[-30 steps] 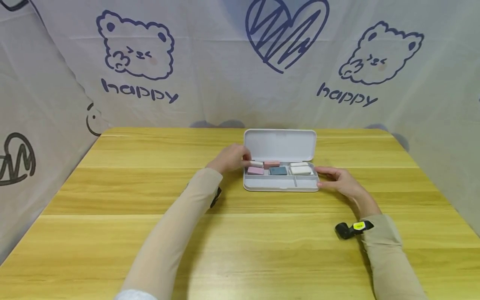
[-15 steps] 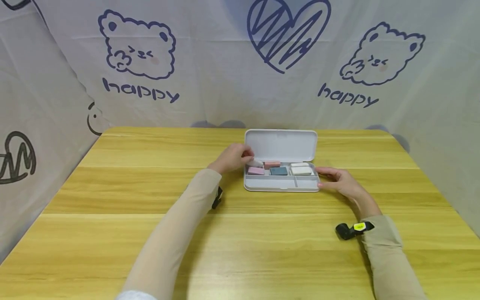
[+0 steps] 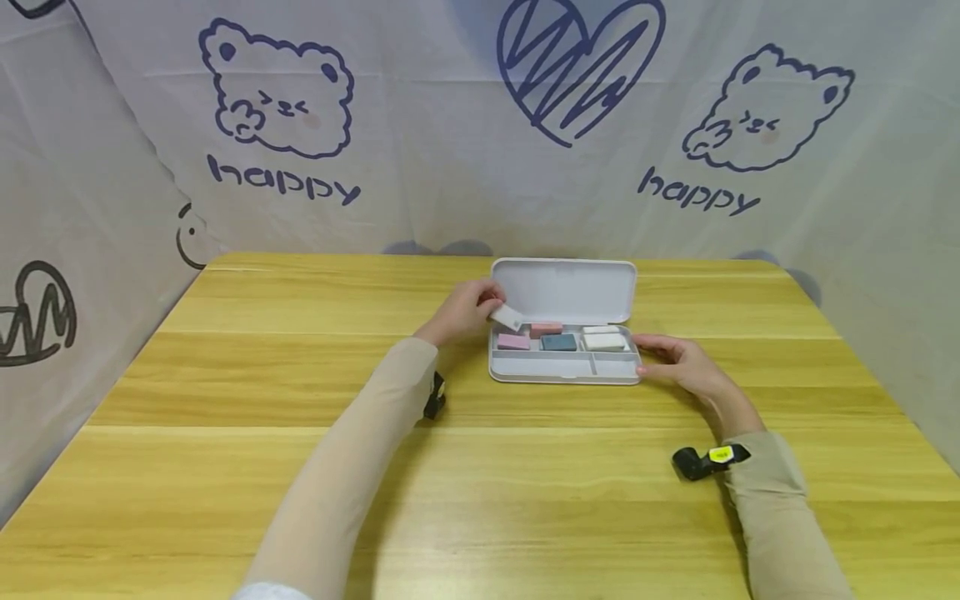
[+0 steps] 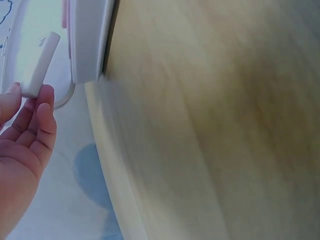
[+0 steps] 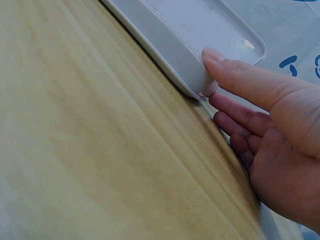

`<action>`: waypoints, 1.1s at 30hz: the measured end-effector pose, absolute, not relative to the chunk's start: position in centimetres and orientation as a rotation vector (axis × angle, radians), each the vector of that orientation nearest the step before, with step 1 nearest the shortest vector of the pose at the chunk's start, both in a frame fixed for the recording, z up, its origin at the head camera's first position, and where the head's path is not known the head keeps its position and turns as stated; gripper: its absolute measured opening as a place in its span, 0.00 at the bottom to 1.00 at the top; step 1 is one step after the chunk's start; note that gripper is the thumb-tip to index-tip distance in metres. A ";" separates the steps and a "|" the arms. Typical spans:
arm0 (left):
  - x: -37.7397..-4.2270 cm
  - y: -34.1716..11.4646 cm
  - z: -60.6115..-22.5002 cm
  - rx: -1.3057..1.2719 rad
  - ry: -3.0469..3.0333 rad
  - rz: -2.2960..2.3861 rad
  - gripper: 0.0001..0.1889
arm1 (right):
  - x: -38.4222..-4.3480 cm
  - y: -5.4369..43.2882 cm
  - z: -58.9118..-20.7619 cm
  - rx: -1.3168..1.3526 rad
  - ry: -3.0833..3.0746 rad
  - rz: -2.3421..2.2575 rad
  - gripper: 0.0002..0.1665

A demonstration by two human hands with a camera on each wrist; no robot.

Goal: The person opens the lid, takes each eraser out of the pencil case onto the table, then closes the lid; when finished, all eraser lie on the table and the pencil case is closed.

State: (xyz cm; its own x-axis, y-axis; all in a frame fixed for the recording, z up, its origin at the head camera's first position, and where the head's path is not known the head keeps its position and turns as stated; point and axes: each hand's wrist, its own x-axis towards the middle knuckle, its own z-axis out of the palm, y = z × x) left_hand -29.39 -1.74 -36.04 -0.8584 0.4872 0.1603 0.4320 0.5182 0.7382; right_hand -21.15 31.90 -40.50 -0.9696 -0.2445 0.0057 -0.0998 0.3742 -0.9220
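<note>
Pinching a white eraser (image 3: 507, 317) between thumb and fingertips, the left hand (image 3: 467, 314) shows a narrow grip. I confirm this on the left wrist view, where dark print shows on the eraser, too small for me to read. Eraser position: tilted, over the back left of an open white pencil case (image 3: 536, 367), in front of its raised lid (image 3: 564, 287). I cannot tell whether its lower end touches the case. Right hand (image 3: 688, 365): thumb and forefinger spread apart, tips at the right end of the case.

Contents of the rear section, as I log them from left to right: lilac eraser (image 3: 513, 342) at the front, salmon-pink eraser (image 3: 546, 329) behind, blue-grey eraser (image 3: 558, 342) near the middle, white blocks (image 3: 603, 341) grouped at the right. A divider (image 3: 593, 364) splits the front strip into a long left part and a short right one.

The case stands towards the far edge of a wood-grain desk (image 3: 540, 500). Behind it I note a pale cloth (image 3: 427, 108) printed with bears and a heart.
</note>
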 end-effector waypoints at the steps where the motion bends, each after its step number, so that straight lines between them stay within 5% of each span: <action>1: -29.4 -1.8 -36.1 0.799 2.667 1.301 0.06 | -21.1 31.9 -40.5 -0.314 2.492 -1.658 0.33; 33: -29.5 -7.3 -37.1 0.367 2.532 1.521 0.09 | -21.0 31.8 -40.6 -0.357 2.474 -1.693 0.33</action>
State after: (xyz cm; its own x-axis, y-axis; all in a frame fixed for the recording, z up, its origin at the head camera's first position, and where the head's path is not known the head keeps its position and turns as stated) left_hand -29.54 -7.31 -37.14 -0.9562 0.2922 -0.0148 0.1241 0.4511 0.8838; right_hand -21.02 31.79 -40.55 -0.9646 -0.2618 0.0316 -0.1243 0.3454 -0.9302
